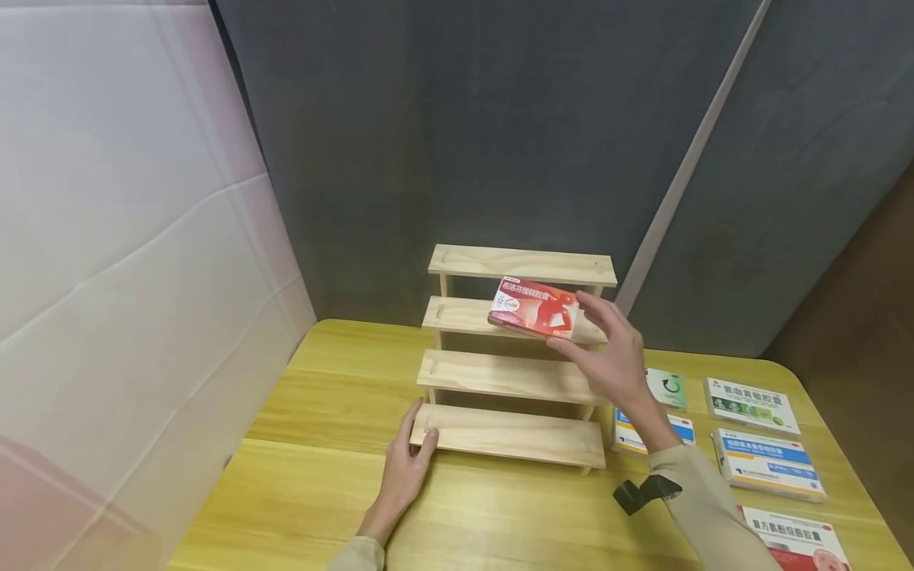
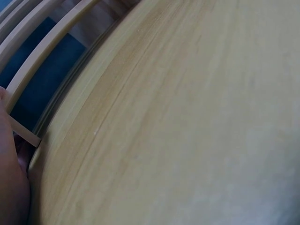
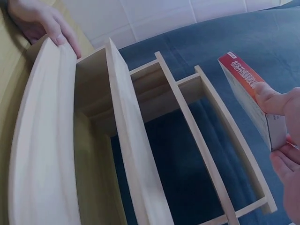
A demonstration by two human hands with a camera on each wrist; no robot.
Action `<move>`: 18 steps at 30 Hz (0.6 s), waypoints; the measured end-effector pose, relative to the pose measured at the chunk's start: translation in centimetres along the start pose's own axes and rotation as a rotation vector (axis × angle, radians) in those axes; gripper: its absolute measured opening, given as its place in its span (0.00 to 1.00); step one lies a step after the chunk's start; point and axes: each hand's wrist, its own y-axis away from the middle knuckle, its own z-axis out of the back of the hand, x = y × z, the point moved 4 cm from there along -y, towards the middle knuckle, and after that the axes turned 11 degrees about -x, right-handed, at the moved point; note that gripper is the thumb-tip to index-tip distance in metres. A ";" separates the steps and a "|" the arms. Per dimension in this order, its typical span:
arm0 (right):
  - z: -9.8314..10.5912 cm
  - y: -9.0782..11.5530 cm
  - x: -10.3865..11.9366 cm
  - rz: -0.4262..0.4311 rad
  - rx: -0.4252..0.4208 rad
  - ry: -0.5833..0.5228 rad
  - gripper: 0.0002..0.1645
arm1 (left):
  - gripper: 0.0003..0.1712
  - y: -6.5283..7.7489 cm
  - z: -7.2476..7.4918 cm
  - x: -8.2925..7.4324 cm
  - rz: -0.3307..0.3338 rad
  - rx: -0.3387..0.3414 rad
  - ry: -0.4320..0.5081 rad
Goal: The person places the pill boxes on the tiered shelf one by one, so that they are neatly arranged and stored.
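My right hand [image 1: 616, 357] pinches a red and white medicine box [image 1: 530, 308] by its right end, thumb below and fingers above. The box is in the air, overlapping the second-highest step in the head view. In the right wrist view, the box [image 3: 243, 82] is seen edge-on, apart from the rack. A pale wooden stepped rack [image 1: 510, 432] with several steps stands on the table. My left hand [image 1: 405, 474] grips the left end of its lowest step, thumb on top. The left wrist view shows only part of this hand [image 2: 11, 173] at the edge.
Right of the rack lie several medicine boxes: a green one [image 1: 667, 388], a blue and white one [image 1: 769, 465], a white and green one [image 1: 753, 406] and a red and white one [image 1: 796, 539]. A dark curtain [image 1: 514, 143] hangs behind the table [image 1: 286, 476]; a white panel [image 1: 136, 238] stands left.
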 end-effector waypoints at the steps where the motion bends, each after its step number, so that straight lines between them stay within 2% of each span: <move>1: -0.2 -0.2 0.1 0.001 0.004 0.002 0.43 | 0.34 0.0 -0.1 0.4 -0.006 -0.005 -0.003; 6: -1.4 -1.0 0.3 0.002 0.022 -0.008 0.44 | 0.34 -0.1 -0.1 0.4 -0.005 0.003 0.005; 9: -2.1 -1.4 0.6 -0.005 0.042 -0.016 0.44 | 0.33 -0.1 0.2 -0.8 0.006 0.007 0.017; 13: -2.9 -2.0 0.9 -0.022 0.073 -0.008 0.45 | 0.33 0.0 0.9 -2.8 -0.025 0.006 -0.002; 18: -3.8 -2.7 0.9 -0.019 0.109 0.001 0.45 | 0.33 0.0 1.1 -3.2 -0.023 0.017 -0.016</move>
